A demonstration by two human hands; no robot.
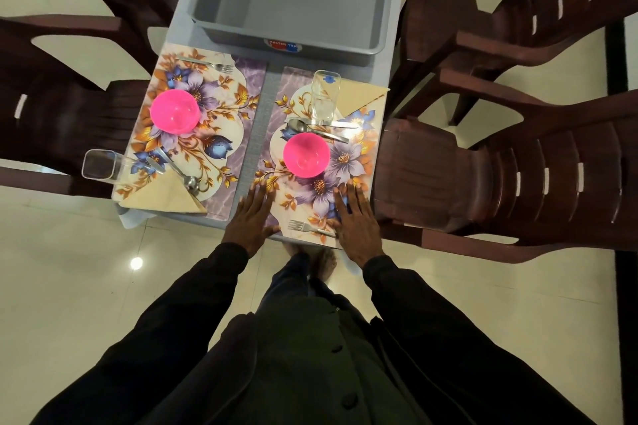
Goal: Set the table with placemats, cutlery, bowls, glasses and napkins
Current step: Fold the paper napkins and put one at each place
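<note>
A grey tub sits at the table's far end. Nearer than the tub, on its left side, the left placemat carries a fork closest to the tub, then a pink bowl. A glass, knife, spoon and folded napkin lie farthest from it.

On the tub's right side, the right placemat holds a second glass and second napkin closest to the tub, then a second bowl. A second fork lies farthest away.

The left hand rests flat with its fingers straight on this mat's left edge. The right hand rests flat with its fingers straight, covering the fork's handle.
</note>
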